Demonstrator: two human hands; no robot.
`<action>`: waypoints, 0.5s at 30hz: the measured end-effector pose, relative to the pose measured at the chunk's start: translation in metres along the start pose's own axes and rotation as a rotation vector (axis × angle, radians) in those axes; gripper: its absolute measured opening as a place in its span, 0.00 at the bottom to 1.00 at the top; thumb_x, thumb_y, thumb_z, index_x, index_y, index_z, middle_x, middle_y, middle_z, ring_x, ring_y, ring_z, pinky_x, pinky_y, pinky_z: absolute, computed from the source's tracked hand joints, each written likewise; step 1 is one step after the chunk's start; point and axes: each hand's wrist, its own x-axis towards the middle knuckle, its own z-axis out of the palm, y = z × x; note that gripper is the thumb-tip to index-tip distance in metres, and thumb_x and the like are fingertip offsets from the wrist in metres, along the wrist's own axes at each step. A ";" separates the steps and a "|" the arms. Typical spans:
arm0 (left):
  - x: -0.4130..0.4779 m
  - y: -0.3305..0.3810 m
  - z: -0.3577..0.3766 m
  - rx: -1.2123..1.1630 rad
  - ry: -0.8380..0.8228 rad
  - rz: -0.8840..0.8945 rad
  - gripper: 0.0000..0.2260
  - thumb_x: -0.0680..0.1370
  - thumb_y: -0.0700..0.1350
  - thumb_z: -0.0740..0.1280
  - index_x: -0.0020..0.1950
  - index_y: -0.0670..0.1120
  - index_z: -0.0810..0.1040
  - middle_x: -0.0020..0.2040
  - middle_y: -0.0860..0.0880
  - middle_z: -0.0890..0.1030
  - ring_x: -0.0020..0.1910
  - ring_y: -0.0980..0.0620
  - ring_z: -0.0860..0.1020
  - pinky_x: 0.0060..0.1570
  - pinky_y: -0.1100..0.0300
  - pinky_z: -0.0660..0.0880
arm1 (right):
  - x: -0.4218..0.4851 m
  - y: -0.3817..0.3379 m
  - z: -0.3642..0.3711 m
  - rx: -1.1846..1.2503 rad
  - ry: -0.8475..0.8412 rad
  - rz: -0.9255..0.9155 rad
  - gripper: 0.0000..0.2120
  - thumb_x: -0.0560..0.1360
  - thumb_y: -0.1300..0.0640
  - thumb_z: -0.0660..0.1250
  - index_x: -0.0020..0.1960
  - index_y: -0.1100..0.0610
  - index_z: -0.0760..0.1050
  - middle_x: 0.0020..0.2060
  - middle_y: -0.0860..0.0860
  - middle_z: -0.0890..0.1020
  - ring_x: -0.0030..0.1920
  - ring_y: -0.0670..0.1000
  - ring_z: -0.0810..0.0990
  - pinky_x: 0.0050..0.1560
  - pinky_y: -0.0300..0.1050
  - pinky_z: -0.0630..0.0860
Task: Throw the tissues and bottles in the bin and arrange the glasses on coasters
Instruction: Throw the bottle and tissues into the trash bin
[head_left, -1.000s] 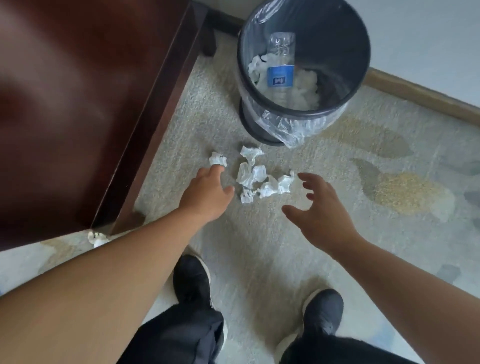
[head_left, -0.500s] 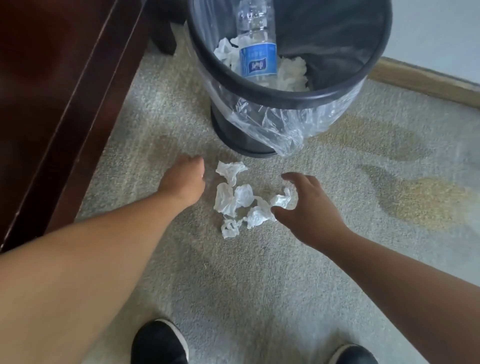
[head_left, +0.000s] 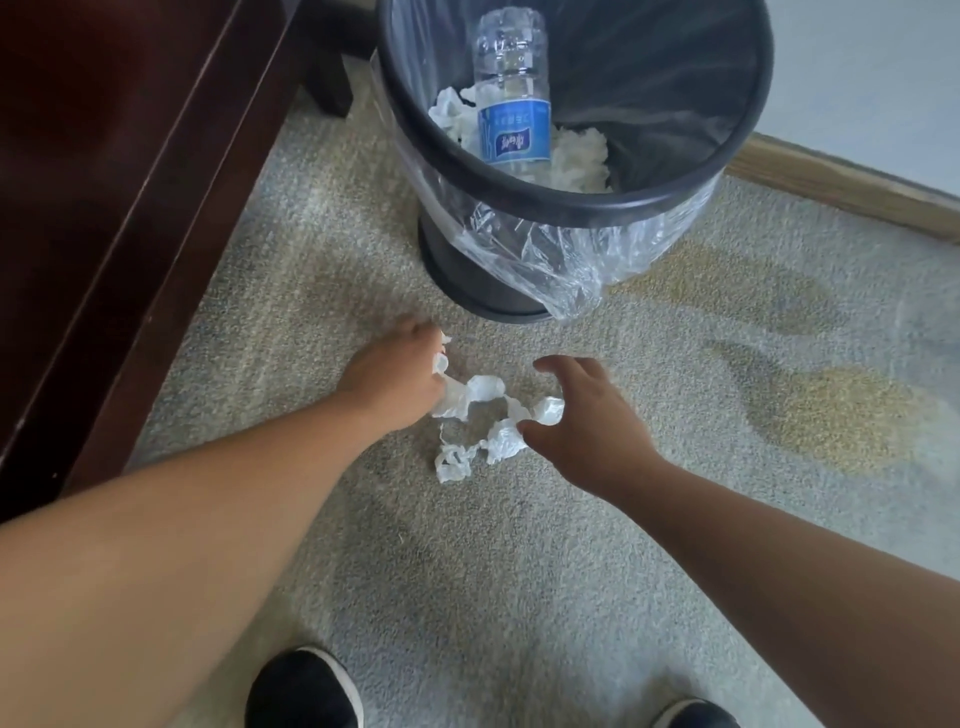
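Several crumpled white tissues (head_left: 480, 389) lie in a small heap on the carpet just in front of the black bin (head_left: 571, 208). My left hand (head_left: 395, 376) presses against the heap's left side, fingers closed round tissue, and white scraps poke out at its fingertips. My right hand (head_left: 587, 415) is at the heap's right side, fingers spread and curved, with one tissue (head_left: 548, 410) lying between thumb and fingers. Inside the plastic-lined bin stand a clear bottle with a blue label (head_left: 514, 119) and more tissues (head_left: 579, 156). No glasses or coasters are in view.
Dark wooden furniture (head_left: 104, 208) fills the left side, and its leg (head_left: 327, 78) stands close to the bin. A wooden baseboard (head_left: 841, 192) and a pale wall run behind on the right. My two black shoes (head_left: 301, 686) (head_left: 691, 714) are at the bottom edge.
The view has dropped closer to the floor. My left hand closed on the left-most tissues and slid into the heap. My right hand came onto the heap's right side.
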 end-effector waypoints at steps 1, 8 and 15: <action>-0.004 -0.002 -0.001 -0.016 0.029 0.021 0.12 0.74 0.43 0.66 0.56 0.43 0.69 0.56 0.43 0.74 0.35 0.50 0.70 0.29 0.59 0.61 | 0.001 0.001 0.002 -0.011 -0.004 0.002 0.31 0.70 0.48 0.71 0.70 0.45 0.63 0.68 0.48 0.67 0.62 0.52 0.73 0.47 0.45 0.72; -0.024 0.013 0.023 0.070 -0.229 0.147 0.27 0.75 0.56 0.64 0.70 0.64 0.54 0.68 0.45 0.63 0.59 0.42 0.72 0.42 0.56 0.72 | 0.006 0.006 0.012 -0.060 -0.036 -0.008 0.31 0.70 0.49 0.71 0.69 0.47 0.65 0.66 0.49 0.69 0.61 0.54 0.74 0.52 0.49 0.75; -0.024 0.019 0.028 -0.005 -0.129 0.094 0.16 0.78 0.44 0.63 0.65 0.45 0.70 0.63 0.42 0.71 0.42 0.50 0.75 0.36 0.57 0.72 | 0.010 0.008 0.014 -0.082 -0.059 -0.010 0.31 0.69 0.51 0.72 0.70 0.48 0.65 0.66 0.51 0.69 0.61 0.55 0.74 0.54 0.49 0.75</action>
